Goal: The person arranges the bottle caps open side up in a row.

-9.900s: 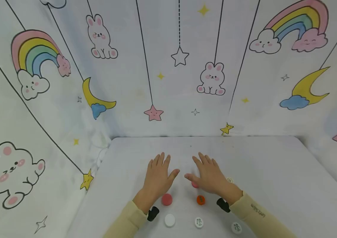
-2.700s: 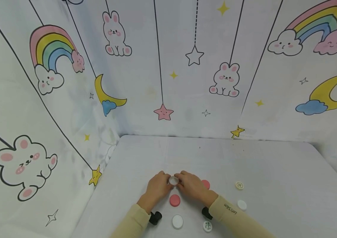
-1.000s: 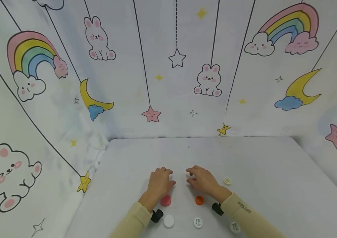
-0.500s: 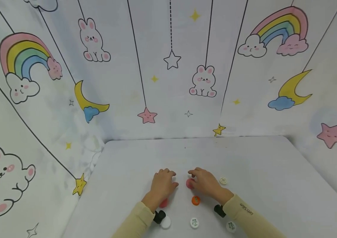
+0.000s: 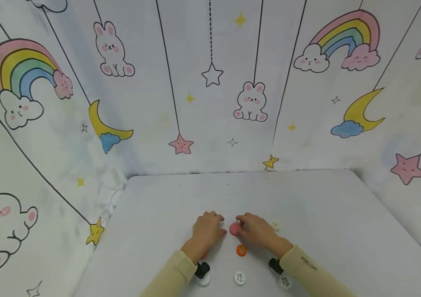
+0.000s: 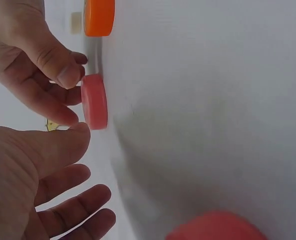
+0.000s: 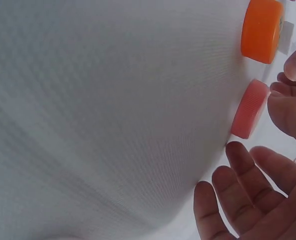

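A pink bottle cap (image 5: 234, 229) lies on the white table between the two hands. The right hand (image 5: 256, 232) is beside it, with relaxed, bent fingers around its right side. In the right wrist view the thumb tip is close to the pink cap (image 7: 250, 108); whether it touches cannot be told. To the left, the left hand (image 5: 208, 231) has its thumb and fingers spread apart around nothing. Seen from the left wrist, its thumb tip is near the pink cap's (image 6: 94, 102) edge. An orange cap (image 5: 241, 250) lies just in front of the pink one.
A reddish cap (image 5: 203, 255) and a white cap (image 5: 204, 281) are partly hidden by the left wrist and its black camera (image 5: 203, 269). White caps with green marks (image 5: 239, 278) lie nearer the front. A cream cap (image 5: 275, 225) is right of the right hand.
Some seconds ago both hands held a round, hollow-looking cap together; they have since parted. Over the last second the left hand has come closer to the right, and the pink cap has come into sight.
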Demonstrator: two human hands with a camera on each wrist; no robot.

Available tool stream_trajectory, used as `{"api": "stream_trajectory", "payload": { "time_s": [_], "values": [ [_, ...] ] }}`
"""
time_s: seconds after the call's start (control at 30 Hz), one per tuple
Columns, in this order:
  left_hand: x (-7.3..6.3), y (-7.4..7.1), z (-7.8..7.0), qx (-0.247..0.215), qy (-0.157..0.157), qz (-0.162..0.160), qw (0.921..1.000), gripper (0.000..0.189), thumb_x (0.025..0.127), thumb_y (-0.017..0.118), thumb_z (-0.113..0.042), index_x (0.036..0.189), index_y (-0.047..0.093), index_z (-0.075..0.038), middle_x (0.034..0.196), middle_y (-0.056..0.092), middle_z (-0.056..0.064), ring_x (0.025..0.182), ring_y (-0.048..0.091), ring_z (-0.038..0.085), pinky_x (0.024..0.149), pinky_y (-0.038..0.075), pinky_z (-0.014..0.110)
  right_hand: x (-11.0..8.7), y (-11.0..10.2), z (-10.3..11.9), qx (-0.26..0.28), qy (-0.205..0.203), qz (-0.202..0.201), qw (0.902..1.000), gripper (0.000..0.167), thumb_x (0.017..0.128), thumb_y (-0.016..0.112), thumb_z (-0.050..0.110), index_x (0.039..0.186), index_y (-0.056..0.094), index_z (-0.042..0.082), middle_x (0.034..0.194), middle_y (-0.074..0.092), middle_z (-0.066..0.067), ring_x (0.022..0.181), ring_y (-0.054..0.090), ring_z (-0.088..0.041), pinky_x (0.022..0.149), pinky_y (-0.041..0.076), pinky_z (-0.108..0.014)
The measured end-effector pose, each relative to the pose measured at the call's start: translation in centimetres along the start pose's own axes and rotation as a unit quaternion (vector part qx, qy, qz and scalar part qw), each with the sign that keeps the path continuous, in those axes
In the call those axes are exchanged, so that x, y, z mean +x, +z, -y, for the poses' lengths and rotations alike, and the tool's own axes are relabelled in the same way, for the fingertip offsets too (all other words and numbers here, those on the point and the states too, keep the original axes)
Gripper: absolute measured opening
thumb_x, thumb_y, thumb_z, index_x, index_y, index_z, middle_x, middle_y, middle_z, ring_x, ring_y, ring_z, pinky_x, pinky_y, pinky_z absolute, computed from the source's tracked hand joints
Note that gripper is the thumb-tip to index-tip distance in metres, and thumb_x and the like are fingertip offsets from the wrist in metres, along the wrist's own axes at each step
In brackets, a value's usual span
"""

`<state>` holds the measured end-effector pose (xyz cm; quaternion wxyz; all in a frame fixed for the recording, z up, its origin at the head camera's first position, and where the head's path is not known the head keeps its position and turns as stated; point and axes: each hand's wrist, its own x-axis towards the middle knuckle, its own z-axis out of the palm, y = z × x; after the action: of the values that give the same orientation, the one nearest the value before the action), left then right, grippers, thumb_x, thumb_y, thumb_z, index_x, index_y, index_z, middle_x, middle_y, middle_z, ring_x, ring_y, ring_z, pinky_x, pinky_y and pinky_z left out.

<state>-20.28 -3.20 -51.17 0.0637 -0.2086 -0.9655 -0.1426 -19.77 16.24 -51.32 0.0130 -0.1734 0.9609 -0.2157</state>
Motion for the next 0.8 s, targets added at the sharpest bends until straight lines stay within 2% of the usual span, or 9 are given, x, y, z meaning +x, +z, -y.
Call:
{"api": "stream_trajectory", "payload": {
  "time_s": [0.17,0.47,0.8],
  "values": [
    [0.3,0.4,-0.6,-0.018,0.007,0.006,0.9998,0.032,0.078,0.079,-0.029,0.105,0.073,-0.012,0.096,0.066,0.004,0.086,0.058,0.022,0.073,0.048,0.037,0.0,-0.1,-0.2,0.0,-0.012,-0.008,0.9999,0.038,0.085,0.074,0.023,0.119,0.067,0.006,0.094,0.064,0.001,0.086,0.06,-0.016,0.082,0.051,-0.039],
    [0.1,0.8,-1.2,-0.044,-0.007,0.033,0.9985,0.033,0.077,0.081,-0.028,0.105,0.073,-0.012,0.095,0.064,0.003,0.085,0.058,0.021,0.068,0.05,0.033,-0.6,0.7,-0.7,0.0,-0.005,-0.009,0.9999,0.038,0.079,0.078,0.019,0.114,0.069,0.005,0.093,0.061,0.003,0.083,0.058,-0.014,0.079,0.051,-0.038],
    [0.7,0.8,-1.3,-0.02,0.01,0.032,0.9992,0.035,0.077,0.08,-0.032,0.104,0.072,-0.012,0.092,0.061,0.003,0.081,0.054,0.019,0.065,0.047,0.03,-0.4,0.8,-0.6,-0.008,-0.026,-0.034,0.999,0.037,0.077,0.08,0.019,0.109,0.071,0.005,0.092,0.059,0.002,0.079,0.056,-0.014,0.073,0.049,-0.036]
  ]
}}
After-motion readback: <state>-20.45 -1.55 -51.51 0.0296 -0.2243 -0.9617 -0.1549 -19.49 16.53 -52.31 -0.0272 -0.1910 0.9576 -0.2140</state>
